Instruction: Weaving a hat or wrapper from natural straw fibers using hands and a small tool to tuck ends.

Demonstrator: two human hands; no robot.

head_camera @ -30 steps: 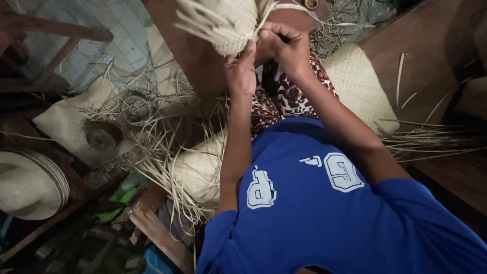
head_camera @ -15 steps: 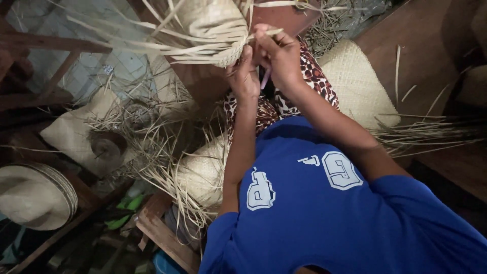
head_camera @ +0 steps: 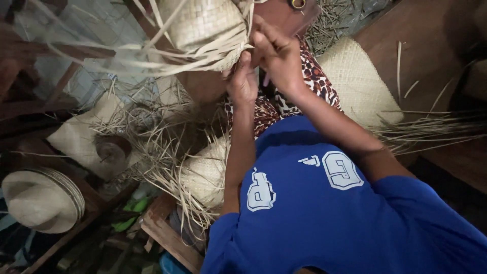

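Your left hand (head_camera: 242, 81) and right hand (head_camera: 278, 57) both pinch loose strands at the woven piece (head_camera: 203, 25)'s edge; mid-plait, so next tuck needs steady tension.

We now see more of the woven straw piece (head_camera: 203, 28): it sits lower and nearer than before, its loose strands (head_camera: 127, 56) fanning out further left. Our left hand (head_camera: 242, 83) and right hand (head_camera: 279, 58) spread slightly apart at its edge.

Blue short-slv tee (head_camera: 324, 213), white chest print; leopard-print skirt (head_camera: 284, 101); bare forearms.
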